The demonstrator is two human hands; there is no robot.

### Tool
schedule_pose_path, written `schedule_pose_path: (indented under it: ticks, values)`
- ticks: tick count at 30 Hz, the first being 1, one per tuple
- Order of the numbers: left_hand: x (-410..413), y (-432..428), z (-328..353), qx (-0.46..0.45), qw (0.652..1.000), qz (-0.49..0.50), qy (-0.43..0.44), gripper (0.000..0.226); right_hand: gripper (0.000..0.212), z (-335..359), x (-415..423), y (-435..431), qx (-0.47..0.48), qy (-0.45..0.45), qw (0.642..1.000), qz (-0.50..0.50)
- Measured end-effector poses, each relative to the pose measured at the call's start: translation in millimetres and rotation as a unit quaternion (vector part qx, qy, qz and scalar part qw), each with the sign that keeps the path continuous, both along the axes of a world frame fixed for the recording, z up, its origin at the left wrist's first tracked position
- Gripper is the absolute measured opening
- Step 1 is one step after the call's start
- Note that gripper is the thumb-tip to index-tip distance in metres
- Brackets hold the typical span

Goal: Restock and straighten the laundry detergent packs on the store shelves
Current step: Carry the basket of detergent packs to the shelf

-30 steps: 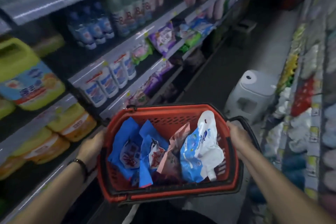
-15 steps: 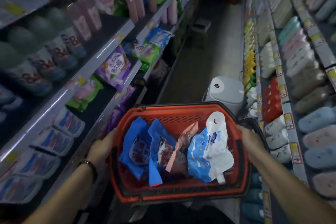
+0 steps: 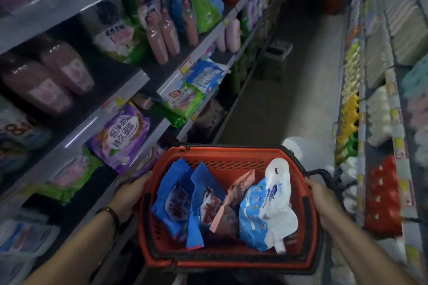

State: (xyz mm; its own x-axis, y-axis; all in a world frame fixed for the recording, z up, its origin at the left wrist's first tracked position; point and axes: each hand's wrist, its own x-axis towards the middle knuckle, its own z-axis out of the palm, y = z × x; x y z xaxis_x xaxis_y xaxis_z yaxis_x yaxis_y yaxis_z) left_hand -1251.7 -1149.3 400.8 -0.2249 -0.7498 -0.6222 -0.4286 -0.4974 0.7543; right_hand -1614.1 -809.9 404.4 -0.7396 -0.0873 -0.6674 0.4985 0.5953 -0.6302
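Note:
I hold a red basket (image 3: 222,156) low in front of me in the aisle. My left hand (image 3: 130,192) grips its left rim and my right hand (image 3: 320,194) grips its right rim. Inside lie two blue detergent packs (image 3: 172,196), a pink pack (image 3: 231,201) and a white-and-blue spouted pouch (image 3: 266,208). On the left shelves (image 3: 76,136) sit a purple detergent pack (image 3: 120,134), green packs (image 3: 183,102) and a blue-white pack (image 3: 203,74).
Pink bottles (image 3: 162,37) stand on an upper left shelf. The right-hand shelving (image 3: 361,122) carries yellow, white and red goods. A white stool (image 3: 294,146) stands on the aisle floor just beyond the basket, and a small step stool (image 3: 276,53) farther down.
The view has moved forward along the aisle: the purple and green packs on the left shelf are now closer. Both hands keep their grip on the basket.

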Motion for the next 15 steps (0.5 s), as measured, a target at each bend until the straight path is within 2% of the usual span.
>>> schedule_pose_path:
  ticks: [7,10,12,15]
  values:
    - [-83.3,-27.4,27.4,-0.017,0.997,0.053,-0.059,0.062,0.08,-27.8,-148.1,-99.5,0.006,0.01,0.998,0.054]
    - [-108.1,-45.5,28.3,-0.039,0.994,0.019,-0.098,0.054,0.067,-24.8,-184.5,-153.5,-0.005,0.032,0.995,0.094]
    - [-119.0,-69.0,23.0,-0.073,0.986,-0.005,-0.151,0.057,0.058,-6.3,-192.8,-192.6,0.002,0.042,0.994,0.103]
    - [-130.3,-88.3,15.1,-0.094,0.978,-0.06,-0.176,0.063,0.062,-13.9,-217.8,-234.6,0.03,0.05,0.992,0.115]
